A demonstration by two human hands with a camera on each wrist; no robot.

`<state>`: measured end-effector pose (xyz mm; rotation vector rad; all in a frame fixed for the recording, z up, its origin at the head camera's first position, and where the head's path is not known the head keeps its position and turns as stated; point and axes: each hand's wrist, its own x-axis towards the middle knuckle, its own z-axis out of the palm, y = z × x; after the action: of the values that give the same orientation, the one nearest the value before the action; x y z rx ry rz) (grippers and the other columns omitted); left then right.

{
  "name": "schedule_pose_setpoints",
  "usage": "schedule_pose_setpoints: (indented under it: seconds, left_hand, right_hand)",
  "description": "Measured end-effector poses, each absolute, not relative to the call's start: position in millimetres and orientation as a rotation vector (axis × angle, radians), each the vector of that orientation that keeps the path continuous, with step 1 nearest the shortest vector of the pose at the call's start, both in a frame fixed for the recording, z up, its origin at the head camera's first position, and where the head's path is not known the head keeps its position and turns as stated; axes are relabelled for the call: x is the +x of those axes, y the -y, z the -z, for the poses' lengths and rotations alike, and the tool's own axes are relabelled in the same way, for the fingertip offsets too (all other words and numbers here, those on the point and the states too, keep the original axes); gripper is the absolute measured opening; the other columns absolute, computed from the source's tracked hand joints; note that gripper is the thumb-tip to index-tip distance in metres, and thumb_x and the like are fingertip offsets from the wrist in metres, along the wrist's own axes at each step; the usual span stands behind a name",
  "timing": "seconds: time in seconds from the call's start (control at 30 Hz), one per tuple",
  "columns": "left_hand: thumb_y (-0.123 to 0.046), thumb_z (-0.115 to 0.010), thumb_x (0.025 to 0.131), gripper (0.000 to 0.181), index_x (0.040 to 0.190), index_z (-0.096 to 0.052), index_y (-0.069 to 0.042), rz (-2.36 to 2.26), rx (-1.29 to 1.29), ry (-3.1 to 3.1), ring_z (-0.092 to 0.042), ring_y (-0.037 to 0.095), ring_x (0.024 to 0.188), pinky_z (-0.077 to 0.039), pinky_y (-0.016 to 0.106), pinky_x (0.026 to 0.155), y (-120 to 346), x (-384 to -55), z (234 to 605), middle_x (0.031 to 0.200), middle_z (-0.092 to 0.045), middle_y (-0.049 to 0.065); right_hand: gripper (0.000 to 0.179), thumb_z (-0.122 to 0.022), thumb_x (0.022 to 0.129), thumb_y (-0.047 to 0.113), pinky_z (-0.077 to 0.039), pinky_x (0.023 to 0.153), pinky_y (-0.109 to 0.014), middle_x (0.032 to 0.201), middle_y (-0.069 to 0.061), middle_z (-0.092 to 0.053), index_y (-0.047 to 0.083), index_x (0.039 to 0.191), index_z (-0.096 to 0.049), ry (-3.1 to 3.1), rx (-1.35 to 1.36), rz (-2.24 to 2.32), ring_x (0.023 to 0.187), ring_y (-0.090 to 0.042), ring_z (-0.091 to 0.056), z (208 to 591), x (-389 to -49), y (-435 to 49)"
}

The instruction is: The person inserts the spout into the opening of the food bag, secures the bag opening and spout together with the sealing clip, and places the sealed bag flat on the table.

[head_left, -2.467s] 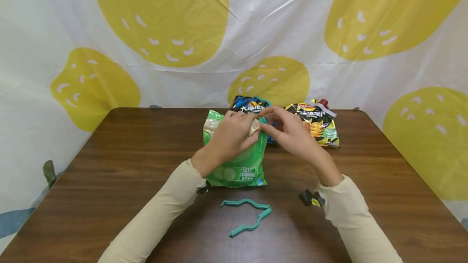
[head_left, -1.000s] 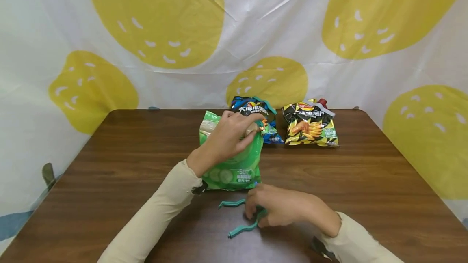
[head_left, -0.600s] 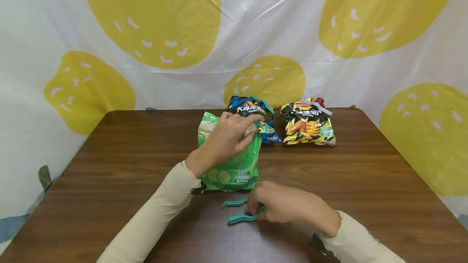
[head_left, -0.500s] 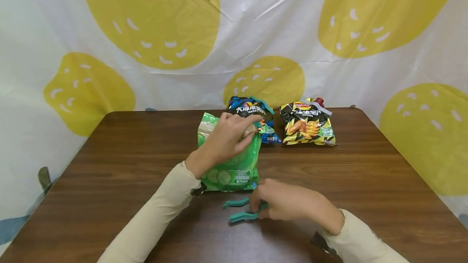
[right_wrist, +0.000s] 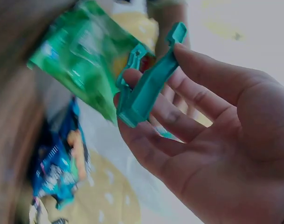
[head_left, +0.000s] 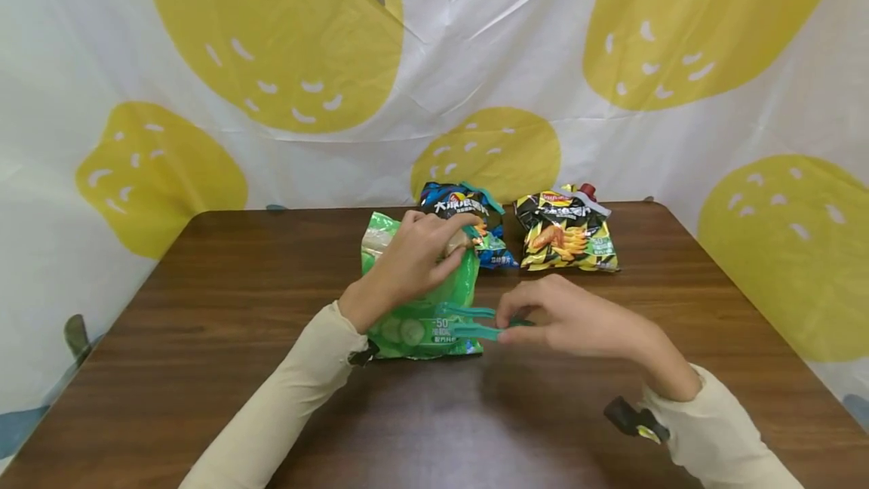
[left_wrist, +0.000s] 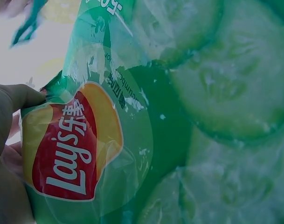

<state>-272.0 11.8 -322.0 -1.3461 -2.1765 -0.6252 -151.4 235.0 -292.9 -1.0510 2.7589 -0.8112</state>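
My left hand grips the gathered top edge of a green Lay's chip bag, which stands upright on the table. In the left wrist view, thumb and fingers pinch the bag beside its red-and-yellow logo. Raised above the table to the right, my right hand pinches a teal bag clip near its hinge. The clip's two arms stand apart and point left, overlapping the lower part of the bag in the head view. Seen from the right wrist, the clip lies between thumb and fingers.
A blue chip bag with a teal clip across its top stands behind the green bag. To its right is a black-and-yellow chip bag with a grey clip and a red cap. A lemon-print cloth hangs behind the table.
My right hand left the bag's top, reached down to the teal clip on the table and lifted it, its arms closer together than before. My left hand keeps its grip on the bag.
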Motion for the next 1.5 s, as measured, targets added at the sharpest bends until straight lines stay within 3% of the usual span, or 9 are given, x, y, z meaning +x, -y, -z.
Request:
schedule_pose_setpoints:
  seconds: [0.27, 0.67, 0.87, 1.07, 1.27, 1.37, 1.5]
  left_hand:
    - [-0.019, -0.065, 0.096, 0.036, 0.131, -0.059, -0.016, 0.590, -1.347, 2.171, -0.065, 0.018, 0.085, -0.043, 0.045, 0.085, -14.0, -270.1, 321.7, 0.083, -0.068, -0.002]
    - [-0.017, -0.066, 0.094, 0.035, 0.128, -0.060, -0.012, 0.590, -1.366, 2.089, -0.064, 0.018, 0.085, -0.044, 0.043, 0.084, -19.0, -261.1, 319.2, 0.086, -0.067, 0.000]
    - [-0.010, -0.065, 0.090, 0.039, 0.129, -0.060, -0.010, 0.602, -1.438, 2.039, -0.064, 0.018, 0.089, -0.045, 0.042, 0.082, -27.0, -248.7, 317.7, 0.091, -0.069, 0.001]
    - [-0.008, -0.067, 0.087, 0.050, 0.135, -0.053, -0.007, 0.606, -1.466, 2.072, -0.065, 0.021, 0.092, -0.044, 0.050, 0.094, -32.5, -238.1, 316.2, 0.091, -0.069, 0.004]
    - [-0.008, -0.070, 0.085, 0.038, 0.119, -0.053, -0.005, 0.767, -1.426, 2.095, -0.063, 0.017, 0.087, -0.043, 0.044, 0.092, -31.2, -238.5, 316.2, 0.096, -0.068, 0.004]
    - [-0.006, -0.070, 0.083, 0.031, 0.110, -0.053, -0.007, 0.855, -1.397, 2.066, -0.059, 0.014, 0.080, -0.042, 0.040, 0.086, -28.9, -239.8, 314.5, 0.090, -0.065, 0.001]
    - [-0.003, -0.069, 0.082, 0.029, 0.108, -0.057, -0.006, 0.893, -1.391, 2.031, -0.058, 0.015, 0.087, -0.042, 0.038, 0.080, -27.3, -240.7, 312.1, 0.100, -0.061, 0.004]
  right_hand:
    - [0.004, -0.073, 0.092, 0.025, -0.047, 0.067, -0.027, 0.085, 0.009, -0.065, 0.024, 0.090, -0.070, -2.961, -0.743, 0.911, 0.076, -0.011, -0.056, 270.8, -151.5, -266.5]
    - [0.010, -0.076, 0.089, 0.017, -0.044, 0.065, -0.028, 0.081, 0.010, -0.063, 0.022, 0.084, -0.069, -3.170, -0.626, 0.801, 0.072, -0.013, -0.055, 273.2, -156.6, -265.3]
    - [0.004, -0.072, 0.093, 0.023, -0.052, 0.077, -0.035, 0.089, 0.009, -0.065, 0.021, 0.090, -0.070, -3.091, -0.676, 0.960, 0.083, -0.013, -0.059, 282.4, -159.8, -253.0]
    - [0.004, -0.073, 0.092, 0.028, -0.051, 0.085, -0.036, 0.092, 0.013, -0.068, 0.025, 0.094, -0.071, -3.091, -0.729, 1.070, 0.094, -0.013, -0.063, 289.9, -160.3, -240.4]
    - [0.008, -0.075, 0.090, 0.015, -0.054, 0.084, -0.033, 0.096, 0.010, -0.069, 0.020, 0.095, -0.071, -3.105, -0.805, 1.277, 0.092, -0.011, -0.064, 300.8, -163.5, -232.1]
    - [0.009, -0.073, 0.091, 0.010, -0.055, 0.079, -0.029, 0.100, 0.006, -0.068, 0.016, 0.096, -0.070, -3.105, -0.804, 1.419, 0.089, -0.013, -0.063, 307.3, -165.1, -225.3]
    - [0.017, -0.071, 0.091, 0.005, -0.055, 0.079, -0.026, 0.112, -0.004, -0.063, 0.004, 0.103, -0.059, -3.058, -0.730, 1.633, 0.093, -0.017, -0.063, 314.7, -166.7, -216.9]
